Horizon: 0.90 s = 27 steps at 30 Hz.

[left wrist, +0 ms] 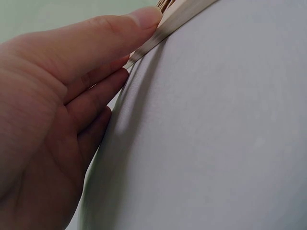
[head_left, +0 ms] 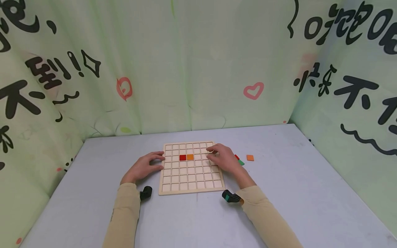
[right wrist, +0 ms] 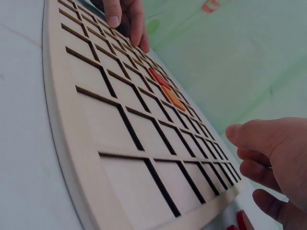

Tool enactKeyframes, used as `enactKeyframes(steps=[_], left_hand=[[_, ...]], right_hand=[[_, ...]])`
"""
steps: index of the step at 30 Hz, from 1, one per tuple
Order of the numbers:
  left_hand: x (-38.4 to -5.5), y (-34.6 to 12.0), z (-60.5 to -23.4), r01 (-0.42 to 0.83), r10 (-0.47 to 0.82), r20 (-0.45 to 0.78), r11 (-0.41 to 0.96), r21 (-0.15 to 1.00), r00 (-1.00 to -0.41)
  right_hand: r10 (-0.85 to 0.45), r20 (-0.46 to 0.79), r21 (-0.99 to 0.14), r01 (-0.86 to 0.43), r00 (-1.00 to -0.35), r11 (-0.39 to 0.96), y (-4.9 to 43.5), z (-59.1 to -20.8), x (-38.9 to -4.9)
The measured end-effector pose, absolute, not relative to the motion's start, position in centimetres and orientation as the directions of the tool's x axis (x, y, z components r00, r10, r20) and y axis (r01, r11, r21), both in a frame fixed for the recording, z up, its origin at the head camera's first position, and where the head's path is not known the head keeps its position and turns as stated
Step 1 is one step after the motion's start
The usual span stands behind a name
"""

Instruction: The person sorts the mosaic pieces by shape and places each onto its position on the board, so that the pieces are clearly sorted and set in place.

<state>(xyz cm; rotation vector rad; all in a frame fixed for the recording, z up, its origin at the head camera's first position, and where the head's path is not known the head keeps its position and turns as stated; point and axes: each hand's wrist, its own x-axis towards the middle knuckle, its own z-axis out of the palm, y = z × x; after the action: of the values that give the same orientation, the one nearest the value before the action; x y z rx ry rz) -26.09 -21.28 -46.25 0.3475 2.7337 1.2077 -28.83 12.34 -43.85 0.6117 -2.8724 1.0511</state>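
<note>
A wooden grid board [head_left: 191, 191] lies flat on the table, divided into many square cells. One red tile [head_left: 182, 157] and one orange tile [head_left: 190, 157] fill two neighbouring cells in an upper row. My left hand [head_left: 144, 167] rests at the board's left edge, its fingertips [left wrist: 146, 18] along the wooden side. Over the right edge hovers my right hand [head_left: 225, 159], fingers slightly bent and nothing visible between them. In the right wrist view its thumb and fingers [right wrist: 271, 139] stand apart beside the board.
Just right of the right hand lie a red tile [head_left: 237, 156] and a green tile [head_left: 241, 162], partly hidden by it. Another orange tile [head_left: 250, 157] sits farther right on the white table [head_left: 279, 193]. Printed curtains [head_left: 211, 69] hang behind and at both sides.
</note>
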Motion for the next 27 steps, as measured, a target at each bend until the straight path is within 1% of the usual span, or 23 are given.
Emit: enactKeyframes(steps=[3,9,20,27], left_hand=[[-26.1,-21.2,-46.2,0.155,0.262,-0.027,0.648,0.746,-0.965],[-26.0,-21.3,-46.2,0.164,0.268,-0.022,0.649,0.743,-0.963],[-25.9,-21.3,-46.2,0.167,0.269,-0.02,0.653,0.738,-0.963],[-25.9,-21.2,-46.1,0.167,0.268,-0.02,0.654,0.738,-0.963]], right_hand=[[-0.359,0.168,-0.608,-0.383,-0.918,0.696,13.8,-43.7,-28.6],[-0.303,0.138,-0.599,-0.323,-0.943,0.732,16.8,-43.5,-28.2],[-0.221,0.126,-0.556,-0.253,-0.967,0.792,21.9,-43.9,-27.7],[-0.19,0.165,-0.556,-0.25,-0.968,0.793,24.7,-44.5,-27.6]])
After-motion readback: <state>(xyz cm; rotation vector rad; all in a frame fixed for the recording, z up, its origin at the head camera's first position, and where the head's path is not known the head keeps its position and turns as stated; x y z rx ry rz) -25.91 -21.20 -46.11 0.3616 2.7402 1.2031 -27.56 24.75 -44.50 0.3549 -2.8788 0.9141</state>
